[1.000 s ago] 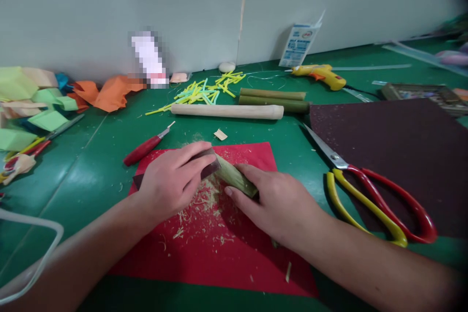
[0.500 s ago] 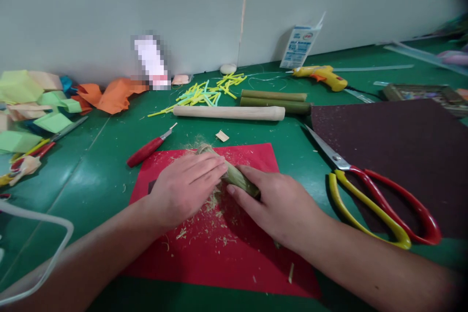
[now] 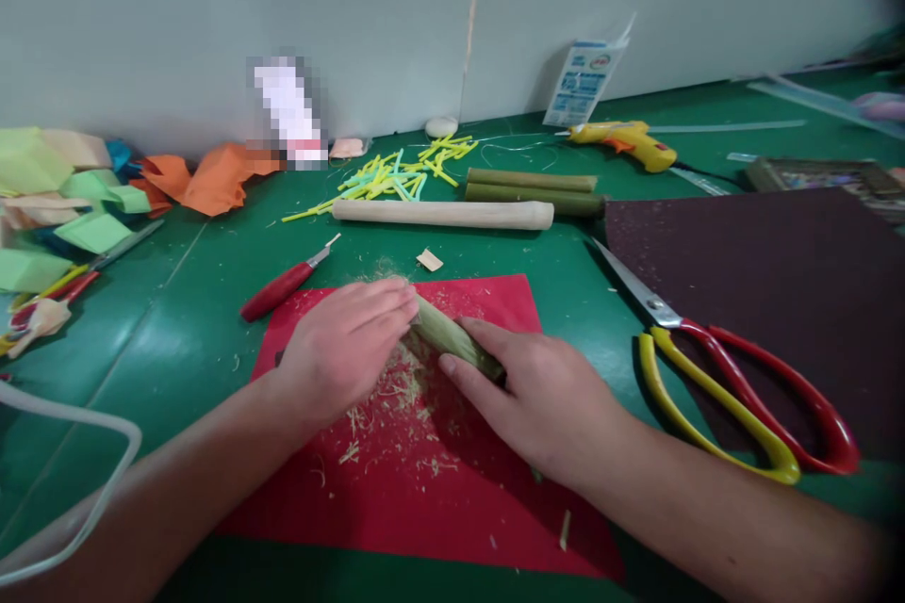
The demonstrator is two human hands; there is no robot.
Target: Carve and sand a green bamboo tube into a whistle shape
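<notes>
A green bamboo piece with paler scraped streaks lies slanted over a red sheet. My right hand is closed round its near end, thumb on one side and fingers on the other. Over the far end sits my left hand, fingers pressed together. A small dark edge pokes out beside the left wrist; what the fingers hold is hidden. Fine shavings are scattered on the sheet below the bamboo. Beyond the left hand rests a red-handled knife.
Large scissors lie half open at right on a dark brown sheet. Behind are a peeled bamboo tube, green bamboo tubes, yellow strips and a glue gun. Coloured paper is piled at left.
My left hand has slid a little to the left and back along the bamboo, baring more of its far part. My right hand keeps its hold in nearly the same spot.
</notes>
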